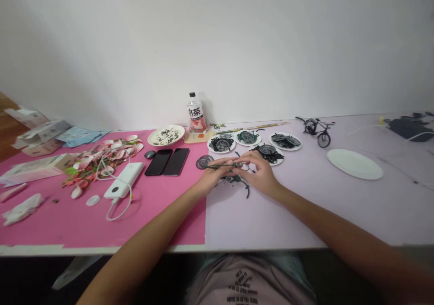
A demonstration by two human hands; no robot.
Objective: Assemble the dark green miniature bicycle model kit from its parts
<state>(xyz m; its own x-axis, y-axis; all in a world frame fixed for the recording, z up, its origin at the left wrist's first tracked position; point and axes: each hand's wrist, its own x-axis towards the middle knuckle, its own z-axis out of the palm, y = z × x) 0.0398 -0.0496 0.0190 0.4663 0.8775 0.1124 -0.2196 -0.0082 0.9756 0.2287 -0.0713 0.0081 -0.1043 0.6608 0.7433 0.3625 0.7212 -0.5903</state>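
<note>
Near the middle of the table, my left hand (213, 176) and my right hand (259, 173) meet around a dark green plastic part (222, 165). Fingers of both are closed on it, and its far end is partly hidden by them. More dark curved pieces (247, 189) lie on the table just below and between the hands. Left of my left hand are loose grey spoked wheels (204, 161). Behind my right hand, a white plate (278, 162) holds wheels and black parts. An assembled small black bicycle (318, 131) stands at the back right.
Small plates with parts (221, 151) stand behind the hands. A bottle (196, 115) and a bowl (166, 143) are near the wall. Two phones (174, 162), a power bank (125, 179) with cable and pink petals (101, 160) lie left. A white oval plate (354, 164) is right.
</note>
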